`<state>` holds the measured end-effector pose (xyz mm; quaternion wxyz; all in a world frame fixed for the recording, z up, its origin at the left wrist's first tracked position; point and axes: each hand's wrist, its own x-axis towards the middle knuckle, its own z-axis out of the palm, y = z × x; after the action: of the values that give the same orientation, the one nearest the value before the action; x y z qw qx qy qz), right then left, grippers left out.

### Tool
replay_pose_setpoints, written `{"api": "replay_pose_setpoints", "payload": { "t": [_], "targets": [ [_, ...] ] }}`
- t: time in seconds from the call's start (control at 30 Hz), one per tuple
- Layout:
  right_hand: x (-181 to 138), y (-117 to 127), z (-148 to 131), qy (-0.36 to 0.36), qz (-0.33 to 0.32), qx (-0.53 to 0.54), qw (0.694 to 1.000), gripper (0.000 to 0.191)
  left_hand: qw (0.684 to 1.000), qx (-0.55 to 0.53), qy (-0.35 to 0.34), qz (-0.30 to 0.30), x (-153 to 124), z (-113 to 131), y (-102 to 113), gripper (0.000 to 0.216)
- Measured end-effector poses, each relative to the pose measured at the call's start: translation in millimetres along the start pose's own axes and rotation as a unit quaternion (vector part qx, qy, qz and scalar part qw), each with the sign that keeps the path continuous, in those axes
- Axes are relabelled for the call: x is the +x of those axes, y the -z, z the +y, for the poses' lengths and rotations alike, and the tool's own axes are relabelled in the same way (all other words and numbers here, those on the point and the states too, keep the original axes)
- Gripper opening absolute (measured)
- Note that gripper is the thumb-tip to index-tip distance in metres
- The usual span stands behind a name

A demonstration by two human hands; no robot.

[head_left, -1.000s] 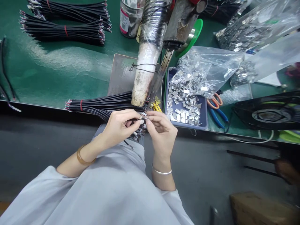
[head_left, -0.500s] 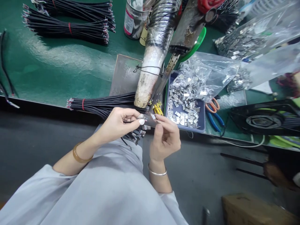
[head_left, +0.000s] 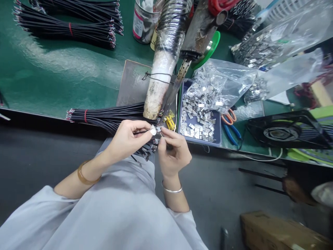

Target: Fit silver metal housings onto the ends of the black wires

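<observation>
My left hand (head_left: 128,137) is closed in a pinch on the end of a black cable, with white covers on its thumb and fingertip. Close against it, my right hand (head_left: 175,151) pinches a small metal connector (head_left: 158,128) at the cable's end; the exact contact is too small to make out. Under my left hand lies a bundle of black cables (head_left: 114,114) tied with a red band. Cable ends with metal connectors (head_left: 147,151) hang below the hands. Just above the fingertips are a soldering iron (head_left: 183,71) and a wrapped tube (head_left: 153,100).
Right of the hands stands a blue tray (head_left: 199,141) of loose metal connectors, partly under a plastic bag (head_left: 226,80). Beyond are pliers (head_left: 231,130) and a black fan (head_left: 283,132). More cable bundles (head_left: 65,31) and a jar (head_left: 143,26) sit at the back.
My right hand has moved left and brought the small connector up to the cable end in my left hand. The whole view has shifted slightly.
</observation>
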<state>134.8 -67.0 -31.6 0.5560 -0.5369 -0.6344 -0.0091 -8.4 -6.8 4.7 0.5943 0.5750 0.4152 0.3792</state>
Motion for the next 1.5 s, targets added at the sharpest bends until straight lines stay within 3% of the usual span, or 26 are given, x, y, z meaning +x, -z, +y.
{"api": "replay_pose_setpoints", "payload": {
  "t": [0.2,0.53,0.83,1.07,1.33,1.5],
  "targets": [
    [0.6,1.3,3.9,0.103,-0.008,-0.067,0.992,0.017,0.999,0.006,-0.007,0.038,0.4,0.6,-4.5,0.02],
    [12.5,-3.4,4.8,0.011,-0.005,-0.012,1.0,0.016,0.996,-0.017,0.022,0.083,3.9,4.0,-14.5,0.019],
    [19.1,-2.7,-3.2,0.007,-0.003,-0.021,1.0,0.016,0.994,-0.003,-0.017,0.104,3.2,3.1,-14.1,0.017],
    [18.6,0.7,0.2,0.017,-0.005,-0.029,0.999,0.018,0.996,-0.013,0.023,0.082,2.5,3.3,-15.0,0.017],
    [22.1,0.4,-6.6,0.017,-0.004,-0.05,0.999,0.018,0.995,-0.005,-0.007,0.102,1.7,5.7,-16.6,0.017],
    [16.2,2.5,-4.0,-0.002,-0.004,-0.017,1.0,0.016,0.997,-0.006,0.018,0.08,1.6,3.0,-15.5,0.019]
  ]
}}
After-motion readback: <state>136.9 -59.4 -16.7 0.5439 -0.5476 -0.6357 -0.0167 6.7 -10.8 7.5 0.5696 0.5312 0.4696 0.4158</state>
